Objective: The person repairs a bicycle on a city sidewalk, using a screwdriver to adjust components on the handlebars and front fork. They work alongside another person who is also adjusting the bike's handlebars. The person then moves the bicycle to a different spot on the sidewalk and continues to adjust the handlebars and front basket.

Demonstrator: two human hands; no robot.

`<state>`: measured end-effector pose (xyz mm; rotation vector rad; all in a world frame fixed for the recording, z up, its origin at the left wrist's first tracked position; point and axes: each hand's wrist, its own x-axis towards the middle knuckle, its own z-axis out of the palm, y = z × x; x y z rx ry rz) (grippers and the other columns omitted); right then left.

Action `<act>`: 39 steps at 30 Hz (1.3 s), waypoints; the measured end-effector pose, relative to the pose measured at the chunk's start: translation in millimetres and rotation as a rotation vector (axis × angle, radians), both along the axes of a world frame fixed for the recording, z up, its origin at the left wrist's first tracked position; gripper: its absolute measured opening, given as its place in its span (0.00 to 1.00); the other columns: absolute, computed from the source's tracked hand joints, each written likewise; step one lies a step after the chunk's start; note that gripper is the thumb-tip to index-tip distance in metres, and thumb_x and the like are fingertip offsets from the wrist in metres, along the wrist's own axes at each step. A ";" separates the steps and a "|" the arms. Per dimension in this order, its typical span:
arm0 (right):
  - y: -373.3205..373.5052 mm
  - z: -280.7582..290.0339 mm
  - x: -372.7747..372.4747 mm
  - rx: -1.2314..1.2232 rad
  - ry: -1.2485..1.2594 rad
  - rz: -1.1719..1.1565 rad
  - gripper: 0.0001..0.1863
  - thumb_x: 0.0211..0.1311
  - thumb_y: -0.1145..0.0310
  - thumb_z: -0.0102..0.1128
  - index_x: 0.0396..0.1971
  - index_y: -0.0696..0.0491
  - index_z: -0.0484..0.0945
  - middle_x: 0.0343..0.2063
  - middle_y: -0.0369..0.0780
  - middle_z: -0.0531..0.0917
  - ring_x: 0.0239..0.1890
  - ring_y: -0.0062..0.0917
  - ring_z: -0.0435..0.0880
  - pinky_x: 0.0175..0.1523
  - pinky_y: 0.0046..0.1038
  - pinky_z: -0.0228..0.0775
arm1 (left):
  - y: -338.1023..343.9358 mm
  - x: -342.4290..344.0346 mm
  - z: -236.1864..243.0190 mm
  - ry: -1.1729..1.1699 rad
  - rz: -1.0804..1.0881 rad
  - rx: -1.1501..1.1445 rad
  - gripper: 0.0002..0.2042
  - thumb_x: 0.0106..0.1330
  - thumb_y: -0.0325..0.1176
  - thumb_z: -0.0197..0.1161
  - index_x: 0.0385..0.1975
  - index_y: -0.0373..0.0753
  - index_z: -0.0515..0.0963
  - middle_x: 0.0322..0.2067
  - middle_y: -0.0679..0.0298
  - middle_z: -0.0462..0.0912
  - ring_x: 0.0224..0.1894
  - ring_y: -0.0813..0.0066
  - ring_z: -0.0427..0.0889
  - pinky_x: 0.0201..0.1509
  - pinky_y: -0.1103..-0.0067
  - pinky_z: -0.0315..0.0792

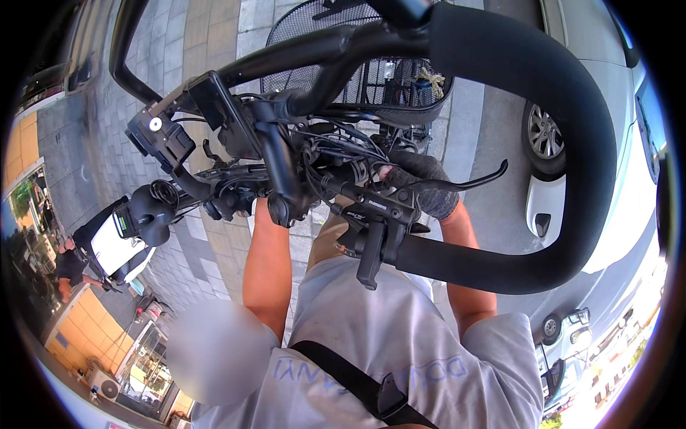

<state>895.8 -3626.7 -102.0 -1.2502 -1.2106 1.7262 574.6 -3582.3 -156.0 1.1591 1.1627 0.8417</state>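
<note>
A black bicycle handlebar with a thick foam-covered loop on the right fills the upper view. My right hand, in a dark fingerless glove, is behind the brake lever. Its fingers curl in at a bundle of black cables by the stem; what they grip is hidden. My left forearm reaches up to the stem, which covers my left hand, so its fingers do not show. A black bell-shaped part and a dark boxy device are mounted at the left of the bars.
A black mesh basket is beyond the bars, with small items inside. To the right a light-coloured car is parked close by. Grey and tan paving lies on the left. A person in dark clothes is near a white panel at shopfronts.
</note>
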 end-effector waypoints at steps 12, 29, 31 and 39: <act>57.2 40.5 -18.0 -0.027 -0.268 0.084 0.19 0.69 0.57 0.61 0.45 0.58 0.86 0.32 0.45 0.86 0.34 0.29 0.85 0.43 0.34 0.75 | 12.9 13.9 -4.4 -0.068 0.220 0.081 0.23 0.66 0.31 0.64 0.61 0.35 0.70 0.51 0.55 0.80 0.51 0.64 0.82 0.54 0.72 0.76; 12.0 6.0 -33.4 0.171 -0.130 -0.198 0.17 0.68 0.64 0.60 0.50 0.60 0.80 0.39 0.45 0.85 0.42 0.29 0.85 0.48 0.32 0.78 | -132.3 123.7 86.6 0.088 0.341 0.262 0.17 0.71 0.31 0.60 0.57 0.35 0.72 0.45 0.58 0.81 0.45 0.71 0.81 0.51 0.75 0.75; 11.6 -3.1 -28.2 0.028 0.156 -0.244 0.17 0.68 0.65 0.60 0.50 0.60 0.79 0.40 0.45 0.85 0.42 0.29 0.85 0.49 0.31 0.78 | -126.2 140.1 89.3 0.221 0.230 0.403 0.18 0.70 0.31 0.61 0.58 0.35 0.72 0.47 0.58 0.82 0.47 0.69 0.81 0.53 0.73 0.76; 31.2 -19.9 5.7 -0.214 0.525 -0.160 0.18 0.67 0.68 0.59 0.53 0.61 0.77 0.43 0.44 0.84 0.42 0.29 0.84 0.51 0.31 0.79 | -72.7 171.6 53.1 0.408 0.105 0.495 0.21 0.68 0.33 0.61 0.60 0.37 0.71 0.55 0.56 0.80 0.59 0.61 0.79 0.67 0.68 0.70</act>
